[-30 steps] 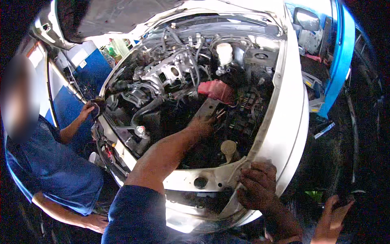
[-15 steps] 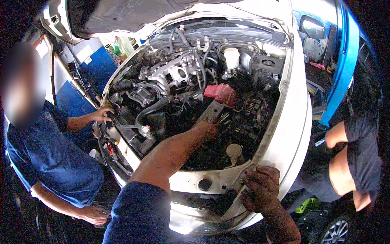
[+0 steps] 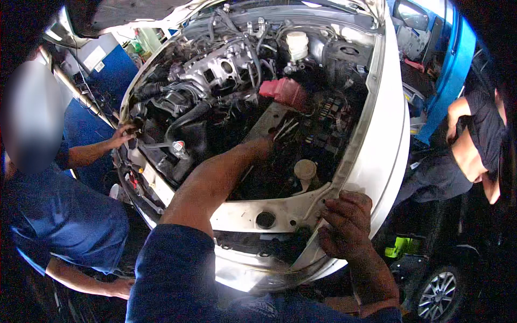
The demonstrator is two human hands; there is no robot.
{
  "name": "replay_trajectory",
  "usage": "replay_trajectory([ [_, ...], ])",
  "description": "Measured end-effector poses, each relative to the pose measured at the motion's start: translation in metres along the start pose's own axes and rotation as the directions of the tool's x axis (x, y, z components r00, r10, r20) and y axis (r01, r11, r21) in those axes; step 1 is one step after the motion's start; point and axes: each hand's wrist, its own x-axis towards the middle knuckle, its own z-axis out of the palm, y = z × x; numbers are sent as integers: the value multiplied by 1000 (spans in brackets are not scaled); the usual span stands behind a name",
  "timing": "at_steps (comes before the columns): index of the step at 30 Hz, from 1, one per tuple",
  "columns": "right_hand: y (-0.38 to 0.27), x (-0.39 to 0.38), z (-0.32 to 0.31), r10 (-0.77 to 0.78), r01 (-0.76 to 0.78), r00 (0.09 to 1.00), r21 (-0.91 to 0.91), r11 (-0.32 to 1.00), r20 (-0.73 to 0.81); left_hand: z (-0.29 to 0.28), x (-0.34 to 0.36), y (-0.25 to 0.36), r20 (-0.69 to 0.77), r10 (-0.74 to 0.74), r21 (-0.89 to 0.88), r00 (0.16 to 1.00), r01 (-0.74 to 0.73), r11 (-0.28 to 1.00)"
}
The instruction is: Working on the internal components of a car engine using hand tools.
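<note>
**Left arm deep in the bay, right hand braced on the front edge**

Since the earlier frames the left hand (image 3: 264, 146) has gone lower behind the grey plate (image 3: 274, 121) at the middle of the engine bay (image 3: 215, 70); a second ago it showed above the plate, now only the wrist shows, so I cannot tell whether its fingers are spread or closed on anything. To my eye that means the work has gone from reaching to feeling about down in the gap. Right hand (image 3: 344, 226) keeps its place on the front edge of the white car front (image 3: 377, 140), fingers (image 3: 336, 218) curled and pressed over the lip, holding nothing loose. A second person in blue (image 3: 70, 215) at the left side has brought a hand (image 3: 123, 134) onto the left edge of the bay. Another person in a dark shirt (image 3: 479, 140) has come into view at the right, well apart from the car.

Caps and signs:
- a red cover (image 3: 283, 90), boxy, just beyond the plate, toward the back right of the bay
- a white round-capped reservoir (image 3: 297, 44) at the back edge
- a pale round cap (image 3: 305, 169) near the front right, just beside the left forearm
- a small round cap with a red mark (image 3: 179, 146) at the left side
- white rectangular sheets (image 3: 96, 56) on the blue wall beyond the left corner, print too small to tell
</note>
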Motion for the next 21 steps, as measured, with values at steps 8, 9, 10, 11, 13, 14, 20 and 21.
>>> replay_trajectory([
  [8,2,-2,-1,-11,10,1000,30,999,10,-6,1,-6,104,16,-41,994,-12,999],
  [9,2,-3,-1,-11,11,1000,27,1000,5,-7,1,-6,112,15,-44,994,-10,999],
  [10,2,-3,-1,-1,0,1000,24,1000,29,-8,1,-6,117,18,-46,993,-13,999],
  [11,2,-3,0,-11,11,1000,22,1000,2,-9,2,-5,122,17,-48,992,-11,999],
  [13,2,-3,1,2,-2,1000,28,1000,1,-12,2,-5,124,15,-47,992,-9,999],
  [14,2,-2,1,6,-5,1000,13,1000,0,-13,2,-5,124,16,-47,992,-10,999],
  [20,1,0,-1,-2,2,1000,-14,1000,10,-14,1,-8,96,16,-51,995,-12,999],
  [21,1,1,-2,-7,7,1000,1,1000,21,-14,0,-9,82,23,-51,996,-18,999],
])
